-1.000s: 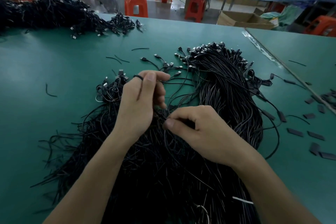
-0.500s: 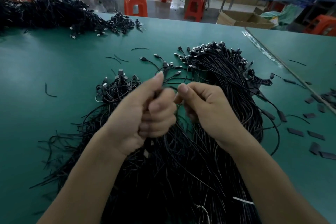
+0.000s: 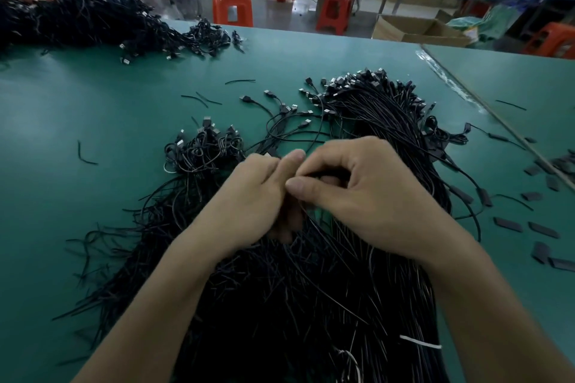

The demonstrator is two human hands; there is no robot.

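Left hand [image 3: 253, 199] and right hand [image 3: 370, 196] meet knuckle to knuckle over the middle of the green table surface [image 3: 93, 109], closer to the near edge. Both have their fingers curled in tight. Each pinches the same thin black cable [image 3: 311, 222], right thumb and forefinger closed on it, left thumb up against them. The cable's free length trails from between the hands back toward the near edge, across the pile. How many turns are on it I cannot tell; the fingers hide that.

Judged step: winding one cable into a small coil for binding.

Done so far: a small heap of coiled black cables with plug ends [image 3: 202, 149] sits just beyond the left hand, touching the pile. A much larger dark heap of tangled black cables [image 3: 77, 22] fills the far left corner; too blurred to tell whether those are coiled.

Left to do: nearly all of it, by the look. The big loose pile of straight black cables [image 3: 389, 140] runs from mid-surface to the near edge under both forearms, a white tie [image 3: 420, 342] across it near the bottom. Short black wire strips [image 3: 199, 99] lie scattered toward the far edge, probably the binders. Flat black sleeve pieces [image 3: 543, 228] lie along the right edge, untouched.
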